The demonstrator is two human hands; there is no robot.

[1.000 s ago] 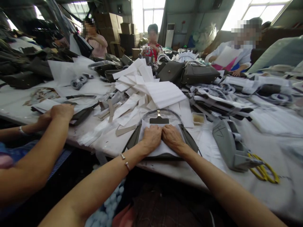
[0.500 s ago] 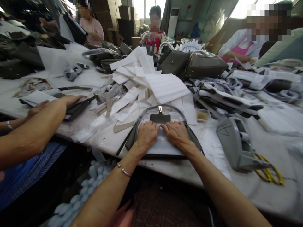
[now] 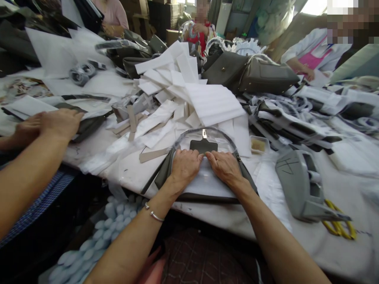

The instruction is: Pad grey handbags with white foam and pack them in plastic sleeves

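Left: I am pressing my left hand [image 3: 185,165] palm down on the white sheet [image 3: 204,184], fingers together.
Right: I am pressing my right hand [image 3: 225,167] just beside it, fingers together, gripping nothing.
Bag: the grey bag [image 3: 164,175] is lying flat under the sheet, at the near edge of the tabletop [image 3: 127,177].
Nearby: a tape dispenser [image 3: 296,185] is sitting to its right.
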